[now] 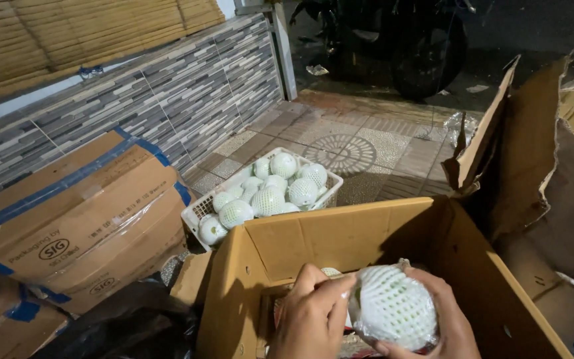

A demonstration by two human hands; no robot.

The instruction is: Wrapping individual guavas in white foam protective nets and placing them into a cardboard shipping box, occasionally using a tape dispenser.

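Both my hands hold one round fruit (393,306) wrapped in white foam netting and clear plastic film. My right hand (450,326) cups it from below and the right side. My left hand (310,316) grips the film at its left edge with fingers pinched. The fruit hangs over an open brown cardboard box (313,242) right in front of me. Another pale fruit (331,271) peeks out inside the box behind my left hand.
A white plastic crate (197,213) filled with several net-wrapped fruits stands on the tiled floor beyond the box. Taped cardboard boxes (81,213) are stacked at the left by a stone-tile wall. A torn open carton (533,166) rises at the right. A motorcycle (406,46) is parked far back.
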